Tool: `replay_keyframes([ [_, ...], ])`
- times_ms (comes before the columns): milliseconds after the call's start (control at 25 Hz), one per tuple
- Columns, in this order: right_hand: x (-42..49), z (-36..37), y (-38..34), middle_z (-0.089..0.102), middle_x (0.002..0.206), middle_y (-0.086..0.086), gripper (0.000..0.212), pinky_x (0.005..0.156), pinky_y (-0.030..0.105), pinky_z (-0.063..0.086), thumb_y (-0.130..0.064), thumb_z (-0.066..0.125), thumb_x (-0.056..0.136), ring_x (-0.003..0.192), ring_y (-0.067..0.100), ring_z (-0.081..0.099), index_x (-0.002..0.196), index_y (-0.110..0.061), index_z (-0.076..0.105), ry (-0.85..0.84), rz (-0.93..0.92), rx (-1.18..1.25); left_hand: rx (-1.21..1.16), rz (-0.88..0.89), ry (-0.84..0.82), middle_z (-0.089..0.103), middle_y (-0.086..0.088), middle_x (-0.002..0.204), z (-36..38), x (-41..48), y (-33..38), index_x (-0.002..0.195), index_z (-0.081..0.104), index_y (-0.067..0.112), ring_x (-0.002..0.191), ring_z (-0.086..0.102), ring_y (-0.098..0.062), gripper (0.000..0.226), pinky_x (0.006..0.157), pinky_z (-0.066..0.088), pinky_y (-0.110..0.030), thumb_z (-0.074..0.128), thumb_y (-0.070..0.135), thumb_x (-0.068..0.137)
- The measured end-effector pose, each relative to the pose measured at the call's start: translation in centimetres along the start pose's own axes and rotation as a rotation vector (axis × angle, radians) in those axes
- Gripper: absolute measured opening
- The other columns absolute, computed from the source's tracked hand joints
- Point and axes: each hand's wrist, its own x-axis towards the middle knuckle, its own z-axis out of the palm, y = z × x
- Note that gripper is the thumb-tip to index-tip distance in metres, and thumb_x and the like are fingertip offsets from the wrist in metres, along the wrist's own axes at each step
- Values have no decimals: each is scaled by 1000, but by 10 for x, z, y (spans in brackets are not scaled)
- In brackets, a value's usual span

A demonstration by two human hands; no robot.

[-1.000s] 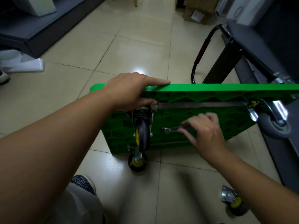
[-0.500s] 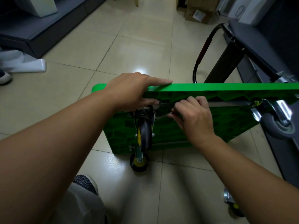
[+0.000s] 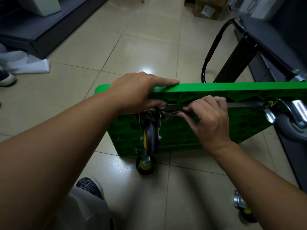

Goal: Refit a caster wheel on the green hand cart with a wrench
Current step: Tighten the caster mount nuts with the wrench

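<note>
The green hand cart (image 3: 216,128) stands on its side edge, underside toward me. My left hand (image 3: 137,93) grips its top edge, index finger stretched along the rim, thumb down at the caster plate. A black caster wheel (image 3: 150,136) with a yellow hub sits on the underside below that hand. My right hand (image 3: 207,117) pinches a metal wrench (image 3: 171,113), whose head lies against the caster's mounting plate. A second caster (image 3: 146,165) touches the floor. A grey caster (image 3: 292,123) is at the right.
A loose caster (image 3: 244,208) with a yellow hub lies on the tile floor near my right forearm. The cart's black handle (image 3: 214,45) curves behind. Dark shelving stands left and right, cardboard boxes (image 3: 206,9) at the back. My shoe (image 3: 89,186) is below.
My right hand has carried the wrench up and left from the middle of the underside to the caster's mounting plate. My left hand has stayed on the cart's edge.
</note>
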Motion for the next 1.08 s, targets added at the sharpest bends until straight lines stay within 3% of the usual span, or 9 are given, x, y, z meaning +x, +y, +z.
replay_keyframes([
  [320,-32,31,-5,62,78,0,26,77,35,34,-30,80,83,79,23,55,80,-12,62,-6,299,125,-5,5,10,62,5,138,-3,-2,1,150,23,64,112,62,-25,71,82,54,-44,62,60,91],
  [480,-37,39,-7,62,80,1,27,73,35,37,-26,83,78,82,14,47,78,-8,63,29,426,264,-11,7,6,62,5,138,-3,-2,3,150,24,62,112,61,-24,71,82,52,-42,63,58,92],
  [640,-43,48,-6,60,85,0,29,74,37,42,-35,80,78,86,4,36,81,-11,64,6,572,352,-16,0,2,62,5,138,-5,-2,3,150,25,62,113,60,-24,70,83,52,-44,63,57,92],
  [960,-52,61,-14,63,82,0,37,72,31,37,-46,74,81,88,16,45,83,-10,63,67,628,286,0,10,4,66,4,133,-4,-3,4,151,26,60,105,63,-25,70,79,53,-43,61,58,91],
  [1080,-58,70,-21,60,82,-6,34,71,27,35,-43,76,80,90,18,49,82,-12,61,31,767,406,-4,19,22,65,6,133,-3,-2,2,151,26,61,105,63,-25,69,78,52,-41,61,57,91],
])
